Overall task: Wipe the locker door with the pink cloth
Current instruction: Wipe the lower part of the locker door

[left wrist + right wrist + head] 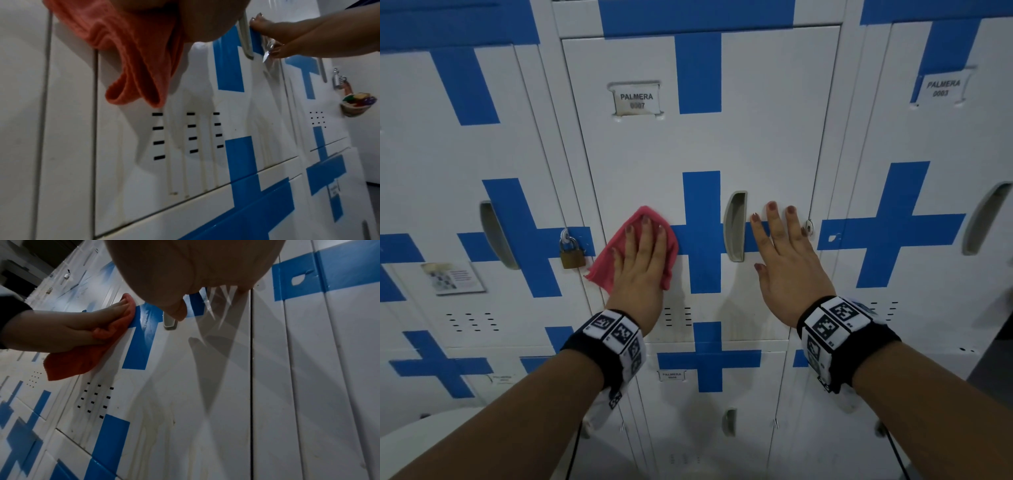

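A white locker door point(774, 137) with a blue cross and a label reading PALMERA fills the middle of the head view. My left hand point(642, 255) lies flat with straight fingers on the pink cloth point(607, 260), pressing it against the door left of the blue cross. The cloth point(131, 53) hangs folded below my palm in the left wrist view, and it point(82, 360) shows under my left hand point(68, 334) in the right wrist view. My right hand point(782, 253) rests flat and open on the door, right of the recessed handle point(734, 226).
A brass padlock point(571, 255) hangs on the locker to the left. Vent slots point(174, 134) sit below the cloth. Neighbouring lockers stand on both sides and below. A lock with a colourful keyring point(357, 100) hangs on a locker to the right.
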`<action>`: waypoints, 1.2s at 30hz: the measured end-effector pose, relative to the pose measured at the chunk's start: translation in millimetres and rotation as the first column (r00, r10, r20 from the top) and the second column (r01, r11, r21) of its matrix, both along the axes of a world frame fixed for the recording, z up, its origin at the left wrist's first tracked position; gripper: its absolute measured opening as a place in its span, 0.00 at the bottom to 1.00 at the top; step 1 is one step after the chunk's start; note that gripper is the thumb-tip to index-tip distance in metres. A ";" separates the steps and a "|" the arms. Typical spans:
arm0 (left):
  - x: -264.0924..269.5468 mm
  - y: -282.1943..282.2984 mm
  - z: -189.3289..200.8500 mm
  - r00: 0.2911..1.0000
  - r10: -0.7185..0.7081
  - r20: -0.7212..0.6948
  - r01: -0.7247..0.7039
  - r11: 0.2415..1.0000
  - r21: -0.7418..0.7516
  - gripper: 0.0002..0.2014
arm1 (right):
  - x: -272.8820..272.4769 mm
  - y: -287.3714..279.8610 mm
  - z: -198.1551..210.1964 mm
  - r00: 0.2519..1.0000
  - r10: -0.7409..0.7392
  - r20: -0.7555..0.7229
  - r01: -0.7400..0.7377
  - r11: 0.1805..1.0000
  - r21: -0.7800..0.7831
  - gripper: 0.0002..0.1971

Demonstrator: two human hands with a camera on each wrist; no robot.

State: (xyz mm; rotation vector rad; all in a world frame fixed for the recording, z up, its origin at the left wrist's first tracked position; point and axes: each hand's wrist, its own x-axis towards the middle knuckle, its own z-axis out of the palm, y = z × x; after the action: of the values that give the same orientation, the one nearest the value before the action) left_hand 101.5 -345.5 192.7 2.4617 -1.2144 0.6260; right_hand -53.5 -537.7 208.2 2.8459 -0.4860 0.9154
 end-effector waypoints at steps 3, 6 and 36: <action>-4.0 -7.4 2.3 0.998 -0.057 0.036 0.056 0.998 0.016 0.47 | 0.8 0.8 -0.3 1.000 -0.010 -0.006 0.010 1.000 -0.002 0.37; -5.2 -15.3 0.8 0.984 -0.136 0.115 0.129 0.990 0.066 0.48 | 1.1 1.9 -0.3 1.000 -0.009 0.000 0.009 1.000 0.002 0.37; -0.9 -3.6 -21.7 0.958 -0.123 0.258 0.066 0.973 0.221 0.48 | -1.6 -0.5 0.8 1.000 0.016 -0.006 -0.016 1.000 0.000 0.38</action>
State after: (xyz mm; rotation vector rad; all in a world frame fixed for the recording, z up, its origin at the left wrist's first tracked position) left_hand 100.6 -349.1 171.0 2.5285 -1.5666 0.8697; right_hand -55.2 -538.2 209.0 2.8559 -0.4632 0.9093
